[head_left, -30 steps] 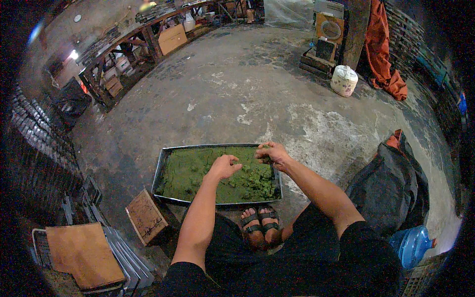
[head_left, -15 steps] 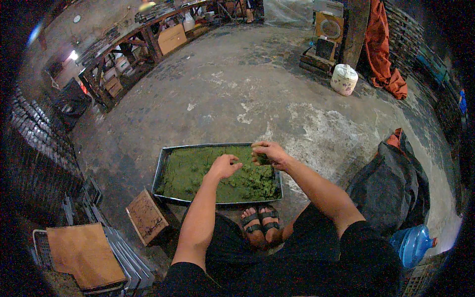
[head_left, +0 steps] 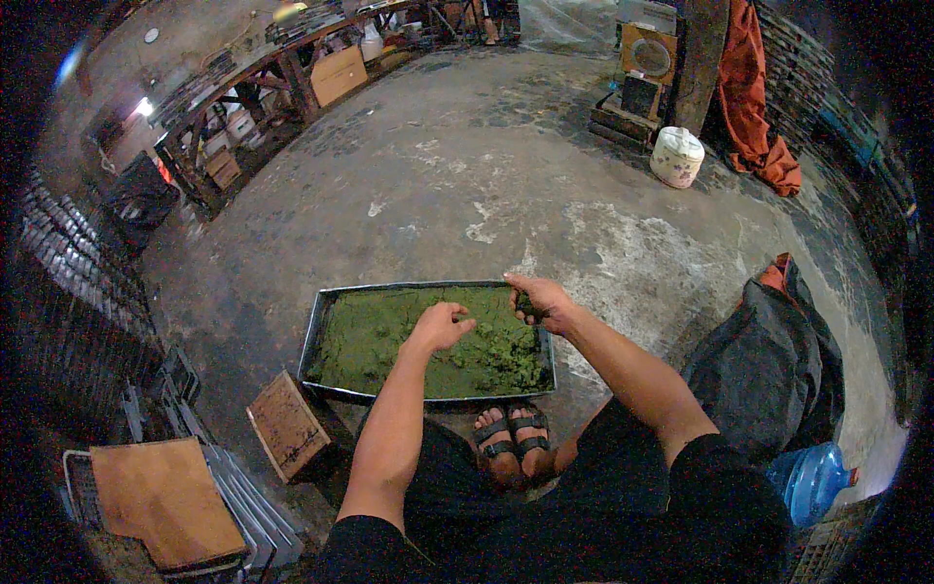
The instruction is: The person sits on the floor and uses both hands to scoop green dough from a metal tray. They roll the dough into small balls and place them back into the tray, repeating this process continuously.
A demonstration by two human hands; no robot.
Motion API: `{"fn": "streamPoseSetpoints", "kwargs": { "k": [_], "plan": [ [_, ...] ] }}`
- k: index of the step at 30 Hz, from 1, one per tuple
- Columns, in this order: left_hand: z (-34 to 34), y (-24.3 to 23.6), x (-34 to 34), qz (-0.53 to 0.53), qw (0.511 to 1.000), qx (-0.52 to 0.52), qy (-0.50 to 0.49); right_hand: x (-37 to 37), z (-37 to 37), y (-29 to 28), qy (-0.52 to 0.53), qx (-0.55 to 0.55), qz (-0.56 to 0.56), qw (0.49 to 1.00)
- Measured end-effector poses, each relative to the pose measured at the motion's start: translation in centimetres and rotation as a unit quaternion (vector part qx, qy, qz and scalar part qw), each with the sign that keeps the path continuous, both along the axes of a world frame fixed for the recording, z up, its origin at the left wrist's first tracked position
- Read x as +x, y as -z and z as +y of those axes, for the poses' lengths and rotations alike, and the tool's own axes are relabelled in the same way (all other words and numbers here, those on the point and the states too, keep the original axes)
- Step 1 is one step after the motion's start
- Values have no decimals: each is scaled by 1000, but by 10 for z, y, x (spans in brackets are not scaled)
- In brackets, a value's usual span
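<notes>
A long metal tray (head_left: 428,398) lies on the floor before my feet, filled with a moist-looking green crumbly mass (head_left: 365,336). Its left part is fairly flat and cracked, while the right part is loose and lumpy. Over the middle of the mass, my left hand (head_left: 443,327) hovers with bent fingers, thumb and fingertips apart, nothing visible in it. At the tray's far right corner is my right hand (head_left: 548,300), its fingers curled around a dark green clump (head_left: 526,308). The thumb side hides part of that clump.
A wooden box (head_left: 289,426) stands left of the tray, near a chair with a brown seat (head_left: 170,501). At right are a dark tarp (head_left: 769,360) and a blue water jug (head_left: 809,484). Farther off stand a white flowered container (head_left: 677,158) and a workbench (head_left: 292,78).
My right hand has shifted slightly right, toward the tray's far right corner, and turned a little, with the green clump still in its fingers. My left hand has barely moved.
</notes>
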State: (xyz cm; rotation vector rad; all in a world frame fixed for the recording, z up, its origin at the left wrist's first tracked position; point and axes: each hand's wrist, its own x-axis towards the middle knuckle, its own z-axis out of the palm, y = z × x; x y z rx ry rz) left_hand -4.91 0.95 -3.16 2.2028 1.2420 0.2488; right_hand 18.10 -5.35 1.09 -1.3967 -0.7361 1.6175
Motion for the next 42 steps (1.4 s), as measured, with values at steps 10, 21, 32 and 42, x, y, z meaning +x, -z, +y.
{"fn": "streamPoseSetpoints", "kwargs": {
  "k": [10,21,32,42],
  "plan": [
    [-3,-11,3,14,999,-31,-3,-4,-6,-3,47,34,91,994],
    [-6,-14,3,32,999,-24,-3,3,-5,-3,21,5,65,998],
    [-1,-8,6,16,999,-36,-1,12,-1,11,36,26,162,986],
    [-2,-9,8,-25,996,-84,-26,1,-3,0,15,1,-13,1000]
  ]
}}
